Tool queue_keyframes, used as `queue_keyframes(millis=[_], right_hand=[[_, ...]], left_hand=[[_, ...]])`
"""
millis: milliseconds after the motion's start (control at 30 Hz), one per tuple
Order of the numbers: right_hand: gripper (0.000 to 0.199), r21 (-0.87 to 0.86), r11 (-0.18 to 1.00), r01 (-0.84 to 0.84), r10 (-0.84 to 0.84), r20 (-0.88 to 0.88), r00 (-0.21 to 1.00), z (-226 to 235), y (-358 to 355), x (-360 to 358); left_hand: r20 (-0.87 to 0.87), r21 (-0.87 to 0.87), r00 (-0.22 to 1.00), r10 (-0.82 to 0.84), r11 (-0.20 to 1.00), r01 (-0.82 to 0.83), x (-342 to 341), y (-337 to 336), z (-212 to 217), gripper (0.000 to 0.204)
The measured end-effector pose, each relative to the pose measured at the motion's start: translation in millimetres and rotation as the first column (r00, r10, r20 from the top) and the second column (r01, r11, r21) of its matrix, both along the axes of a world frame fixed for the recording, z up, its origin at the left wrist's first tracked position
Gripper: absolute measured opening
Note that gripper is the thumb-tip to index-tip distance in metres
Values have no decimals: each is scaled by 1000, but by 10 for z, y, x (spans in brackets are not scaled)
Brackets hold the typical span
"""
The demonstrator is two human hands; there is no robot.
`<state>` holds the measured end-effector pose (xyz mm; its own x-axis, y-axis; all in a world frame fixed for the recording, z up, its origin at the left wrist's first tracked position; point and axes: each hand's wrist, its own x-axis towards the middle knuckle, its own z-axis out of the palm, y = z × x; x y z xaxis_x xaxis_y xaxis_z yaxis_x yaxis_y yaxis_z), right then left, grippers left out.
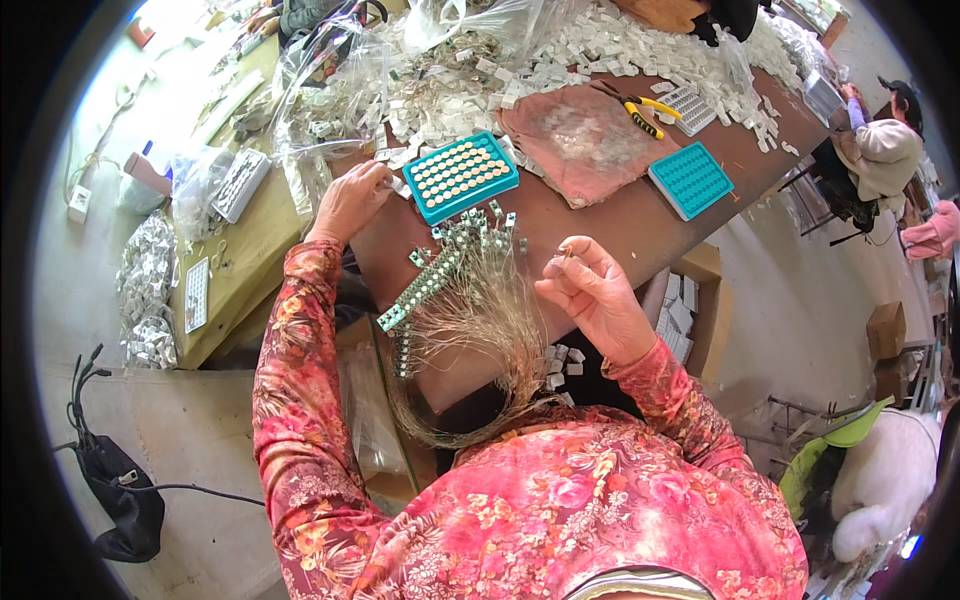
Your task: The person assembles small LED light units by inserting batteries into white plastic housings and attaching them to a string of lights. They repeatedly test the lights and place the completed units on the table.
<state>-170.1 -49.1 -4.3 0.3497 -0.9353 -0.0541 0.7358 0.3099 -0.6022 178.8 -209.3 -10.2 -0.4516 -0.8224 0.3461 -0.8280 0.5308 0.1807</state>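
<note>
My left hand point(353, 203) reaches to the left side of a teal tray point(437, 214) filled with rows of round cream-coloured discs. Its fingertips are closed on a small white plastic piece point(401, 187) beside the tray. My right hand point(600, 292) is raised over the table's near edge, thumb and finger pinched together; what they hold is too small to make out. Between my hands lies a bundle of thin wires point(490, 320), hanging over the edge towards me. Small green circuit boards, some in a strip point(420, 290), lie at its upper end.
White plastic pieces point(590, 45) are heaped along the table's far side. A pink cloth pad point(580, 140), yellow-handled pliers point(645, 115) and a second teal tray point(692, 180) lie to the right. Below the right edge stands a cardboard box point(712, 310). Another person point(885, 150) sits at far right.
</note>
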Motion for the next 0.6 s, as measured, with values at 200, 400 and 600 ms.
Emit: queue_keyframes(millis=[200, 400, 600], right_hand=[[9, 92, 993, -68, 54, 146, 988, -80, -29, -6], [9, 128, 974, -190, 151, 264, 953, -122, -41, -40], [10, 102, 961, -258, 222, 274, 936, -96, -101, -21]], left_hand=[[81, 48, 989, -125, 991, 121, -2, -77, 79, 16], [100, 50, 989, -104, 994, 100, 115, -13, 185, 11], [-693, 321, 666, 275, 945, -57, -161, 547, 440, 17]])
